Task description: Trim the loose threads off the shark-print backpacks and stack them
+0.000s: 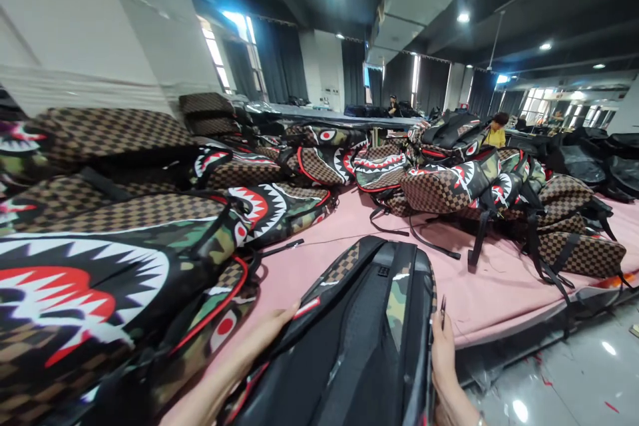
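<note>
A black backpack point(359, 333) with checkered and camouflage parts lies on the pink table cover point(299, 266), its strap side facing up. My left hand point(279, 326) is on the backpack's left edge, fingers partly hidden behind it. At the right edge is my right hand point(443, 339), its fingers closed around a thin dark pointed tool point(442, 309), beside the bag's side. A large backpack with a shark-mouth print point(90, 279) lies close by on the left.
More checkered shark-print backpacks point(439, 186) are piled across the table, with loose straps point(479, 243) hanging down. The table edge and shiny floor point(574, 373) are at the right. A person in yellow point(496, 133) is farther back, another point(393, 106) beyond.
</note>
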`<action>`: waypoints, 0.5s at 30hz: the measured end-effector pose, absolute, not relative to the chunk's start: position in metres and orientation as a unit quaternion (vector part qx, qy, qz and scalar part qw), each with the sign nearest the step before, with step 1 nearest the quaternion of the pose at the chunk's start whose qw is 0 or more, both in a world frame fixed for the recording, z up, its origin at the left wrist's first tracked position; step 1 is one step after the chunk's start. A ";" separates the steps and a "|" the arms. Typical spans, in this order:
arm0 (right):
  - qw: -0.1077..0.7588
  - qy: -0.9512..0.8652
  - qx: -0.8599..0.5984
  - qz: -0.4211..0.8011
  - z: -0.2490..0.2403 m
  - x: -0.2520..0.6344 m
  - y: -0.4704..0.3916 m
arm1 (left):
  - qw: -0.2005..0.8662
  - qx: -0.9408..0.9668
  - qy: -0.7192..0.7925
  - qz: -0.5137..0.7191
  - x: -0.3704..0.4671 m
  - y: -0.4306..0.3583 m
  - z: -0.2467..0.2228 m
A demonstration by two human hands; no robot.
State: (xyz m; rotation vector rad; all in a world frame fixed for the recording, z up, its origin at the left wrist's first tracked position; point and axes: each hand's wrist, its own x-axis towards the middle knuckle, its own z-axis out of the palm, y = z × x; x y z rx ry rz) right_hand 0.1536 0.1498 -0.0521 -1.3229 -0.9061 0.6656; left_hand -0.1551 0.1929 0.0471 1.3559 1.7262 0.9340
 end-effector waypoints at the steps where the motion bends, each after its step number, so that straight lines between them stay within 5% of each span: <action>1: 0.647 -0.377 -0.588 0.305 -0.041 0.156 0.149 | 0.402 0.517 0.665 0.359 -0.157 0.189 0.050; 8: 0.713 -0.408 -0.518 0.238 0.040 0.193 0.154 | 0.291 0.536 0.575 0.546 -0.143 0.173 0.095; 15: 0.715 -0.459 -0.518 0.093 0.047 0.209 0.164 | 0.032 0.659 0.444 0.606 -0.086 0.157 0.127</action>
